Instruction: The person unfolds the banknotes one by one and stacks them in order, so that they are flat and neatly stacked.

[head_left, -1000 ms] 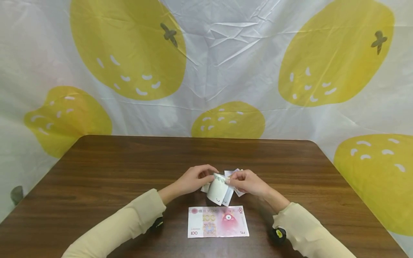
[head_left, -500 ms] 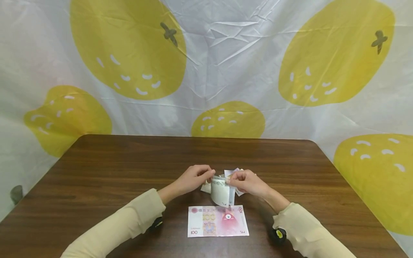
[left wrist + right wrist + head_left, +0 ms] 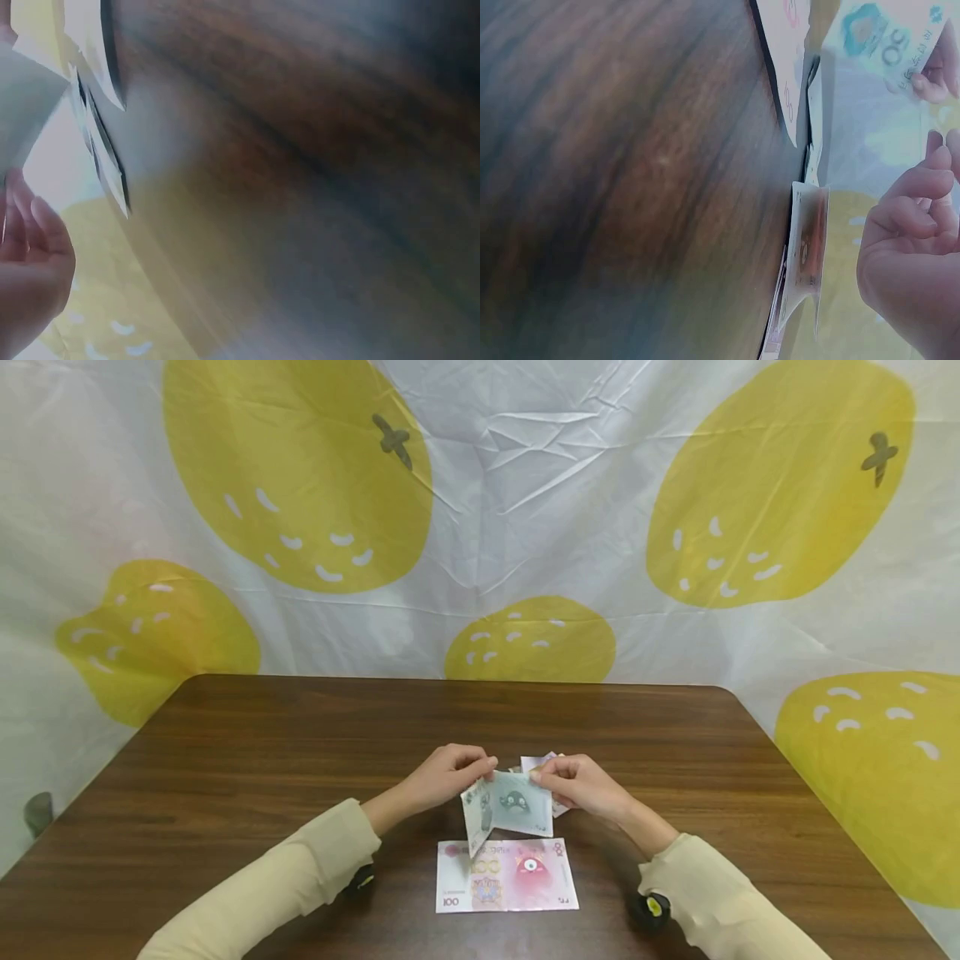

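Observation:
In the head view a green toy banknote (image 3: 521,802) hangs upright between the two hands, creased, its left flap angled forward. My left hand (image 3: 447,779) pinches its upper edge near the fold. At the upper right my right hand (image 3: 581,785) grips it between thumb and fingers. The number 50 shows on the green banknote (image 3: 881,41) in the right wrist view. Below it, flat on the table, lies a pink 100 banknote (image 3: 507,885), whose top edge is partly covered by the flap. The left wrist view catches only a blank-looking part of the green banknote (image 3: 30,109).
Behind the hands more banknotes (image 3: 534,762) lie in a loose pile, mostly hidden. One folded reddish note (image 3: 806,240) stands up from the surface in the right wrist view. The brown wooden table (image 3: 300,727) ends at a lemon-print cloth (image 3: 465,527).
The green banknote has gone from curled over to spread apart, its printed face now showing and its left flap swung leftward. Both hands stay nearly in place.

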Available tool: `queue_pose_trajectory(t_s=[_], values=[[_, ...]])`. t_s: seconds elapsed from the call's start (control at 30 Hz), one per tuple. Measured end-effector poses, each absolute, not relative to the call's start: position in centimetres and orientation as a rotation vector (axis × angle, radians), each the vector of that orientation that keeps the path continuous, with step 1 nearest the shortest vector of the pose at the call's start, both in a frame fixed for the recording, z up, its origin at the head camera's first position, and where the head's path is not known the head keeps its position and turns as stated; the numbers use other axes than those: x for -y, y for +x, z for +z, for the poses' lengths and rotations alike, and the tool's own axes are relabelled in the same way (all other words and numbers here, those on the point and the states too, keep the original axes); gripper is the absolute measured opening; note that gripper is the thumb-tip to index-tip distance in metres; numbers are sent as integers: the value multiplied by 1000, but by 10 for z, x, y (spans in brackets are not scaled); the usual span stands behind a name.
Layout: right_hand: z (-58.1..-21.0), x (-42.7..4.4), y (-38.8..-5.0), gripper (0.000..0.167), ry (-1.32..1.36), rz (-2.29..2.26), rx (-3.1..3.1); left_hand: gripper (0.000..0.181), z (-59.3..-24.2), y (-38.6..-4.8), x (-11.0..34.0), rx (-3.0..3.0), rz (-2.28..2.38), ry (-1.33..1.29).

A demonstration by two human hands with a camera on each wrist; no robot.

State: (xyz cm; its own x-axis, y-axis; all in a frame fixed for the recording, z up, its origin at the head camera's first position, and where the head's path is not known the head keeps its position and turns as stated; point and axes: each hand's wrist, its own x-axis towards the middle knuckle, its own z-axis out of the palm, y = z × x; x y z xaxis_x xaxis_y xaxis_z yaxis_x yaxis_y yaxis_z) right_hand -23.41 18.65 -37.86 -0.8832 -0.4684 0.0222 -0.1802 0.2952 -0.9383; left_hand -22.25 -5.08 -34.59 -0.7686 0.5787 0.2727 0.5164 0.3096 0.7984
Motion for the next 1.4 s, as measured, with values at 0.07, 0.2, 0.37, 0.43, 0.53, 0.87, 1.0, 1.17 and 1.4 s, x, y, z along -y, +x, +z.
queue_pose_trajectory(t_s=[0.07, 0.2, 0.37, 0.43, 0.53, 0.87, 1.0, 1.17, 1.4], values=[[-378, -188, -234, 23, -582, -1626, -2310, 18, -346, -223, 52, -2456, 1465, 1058], [-378, -191, -233, 24, -567, -1632, -2304, 13, -349, -228, 57, -2322, 1474, 1064], [-378, -195, -231, 23, -557, -1610, -2293, 15, -363, -241, 65, -2164, 1462, 1065], [-378, -196, -230, 23, -557, -1599, -2275, 15, -366, -244, 68, -2134, 1445, 1074], [-377, -198, -228, 22, -566, -1571, -2254, 15, -370, -245, 70, -2110, 1410, 1073], [-379, -206, -223, 25, -595, -1480, -2291, 11, -381, -242, 77, -2106, 1311, 1000], [-383, -209, -221, 25, -563, -1479, -2247, 10, -381, -239, 79, -2090, 1300, 991], [-385, -212, -218, 22, -581, -1485, -2165, 11, -381, -236, 81, -2073, 1254, 1006], [-387, -215, -213, 14, -586, -1483, -2053, 11, -383, -235, 85, -2026, 1203, 1014]])
